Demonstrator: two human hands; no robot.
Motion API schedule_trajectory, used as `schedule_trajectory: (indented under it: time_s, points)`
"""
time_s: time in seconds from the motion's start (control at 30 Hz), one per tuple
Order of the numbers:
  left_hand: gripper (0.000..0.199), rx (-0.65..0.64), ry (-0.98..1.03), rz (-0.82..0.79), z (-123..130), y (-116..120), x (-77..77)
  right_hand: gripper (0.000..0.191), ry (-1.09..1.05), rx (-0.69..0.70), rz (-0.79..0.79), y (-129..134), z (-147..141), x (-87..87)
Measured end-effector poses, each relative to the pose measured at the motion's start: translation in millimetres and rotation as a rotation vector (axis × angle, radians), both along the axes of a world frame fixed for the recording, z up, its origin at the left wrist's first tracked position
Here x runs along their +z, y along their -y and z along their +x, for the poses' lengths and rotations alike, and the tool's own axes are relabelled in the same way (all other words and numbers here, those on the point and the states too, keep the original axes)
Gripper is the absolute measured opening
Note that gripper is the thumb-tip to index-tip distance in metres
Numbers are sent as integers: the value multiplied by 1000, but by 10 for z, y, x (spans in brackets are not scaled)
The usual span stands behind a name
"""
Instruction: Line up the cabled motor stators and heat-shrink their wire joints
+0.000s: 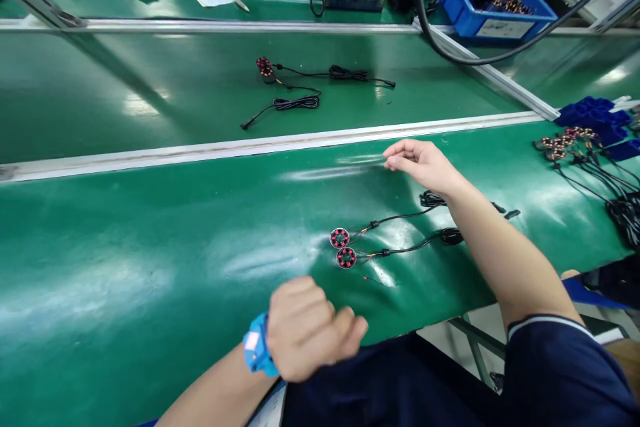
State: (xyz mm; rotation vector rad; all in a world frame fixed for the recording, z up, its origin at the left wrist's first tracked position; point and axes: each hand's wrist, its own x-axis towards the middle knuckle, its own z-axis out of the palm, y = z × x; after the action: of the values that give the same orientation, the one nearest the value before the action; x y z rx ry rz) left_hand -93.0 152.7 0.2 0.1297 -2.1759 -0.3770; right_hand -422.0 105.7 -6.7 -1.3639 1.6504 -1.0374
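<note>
My left hand (313,330), with a blue wristband (259,345), is curled into a fist above the table's near edge. Motion blurs it a little, and the inside of the fist is hidden. Farther out, my right hand (417,161) hovers over the green table with fingers loosely extended; nothing shows in it. Between my hands lie two small round motor stators with red windings, an upper stator (339,237) and a lower stator (346,257), side by side. Their black cables run right, partly beneath my right forearm. A thin loose wire piece (375,281) lies near them.
Beyond a white rail (240,147), another stator (265,69) lies with two bundled cables. More stators (567,143) and cables are piled at the right beside blue cloth (593,120). Blue bins (493,20) stand at the back, and a black cable (445,53) hangs across the upper right.
</note>
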Motion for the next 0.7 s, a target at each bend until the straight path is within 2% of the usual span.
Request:
schedule_trajectory:
  time_s: [0.07, 0.17, 0.27, 0.43, 0.53, 0.63, 0.7]
  points:
    - [15, -87, -29, -63, -45, -140, -4, 18, -87, -46, 22, 254, -93, -72]
    - [19, -82, -86, -93, -106, -211, -32, 16, -319, -69, 80, 674, -104, -166]
    - [18, -9, -102, -93, -123, -141, -65, 19, -529, -40, 91, 1084, 83, -212]
    - [14, 36, -138, -92, -129, -68, -128, 37, -717, -19, -17, 1665, 486, -229]
    - [15, 36, -148, -89, -142, -66, -164, 51, -820, -7, -63, 1935, 594, -223]
    - [17, 46, -95, -116, -140, -34, -184, 46, -878, 33, -42, 2117, 664, -229]
    - [18, 73, -69, -124, -137, -7, -199, 51, -896, 36, 23, 2191, 723, -247]
